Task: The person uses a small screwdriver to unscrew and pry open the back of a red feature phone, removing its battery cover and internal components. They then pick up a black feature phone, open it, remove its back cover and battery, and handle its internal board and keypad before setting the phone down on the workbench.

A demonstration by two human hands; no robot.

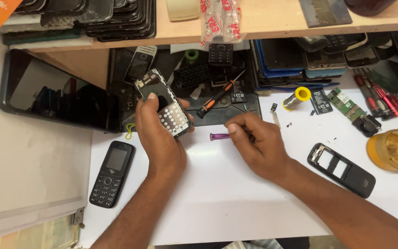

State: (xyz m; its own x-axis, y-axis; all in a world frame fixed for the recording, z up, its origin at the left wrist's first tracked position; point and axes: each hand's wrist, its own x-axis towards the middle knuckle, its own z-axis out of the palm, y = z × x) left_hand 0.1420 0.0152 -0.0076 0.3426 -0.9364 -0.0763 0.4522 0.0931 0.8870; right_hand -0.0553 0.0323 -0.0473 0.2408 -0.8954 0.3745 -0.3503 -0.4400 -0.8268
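**Tech:** Fingers (149,102) of the left hand (160,138) wrap the phone board (164,102), thumb on its far edge; board held tilted above the counter (217,193). Status of the right?

**Inspector:** Right hand (256,145) is curled, fingers pressed on a purple tool (219,136) lying on the counter. Only the tool's tip shows; the rest is hidden under the hand.

**Tech:** Obscured items?

**Inspector:** The left palm covers the board's lower end. Phones on the shelf (272,20) are cut off by the frame edge.

**Tech:** Containers?

**Inspector:** Round yellow tub (395,150) at far right holds an amber residue; its kind cannot be determined. A black tray (236,108) behind the hands carries an orange screwdriver (217,96) and small parts.
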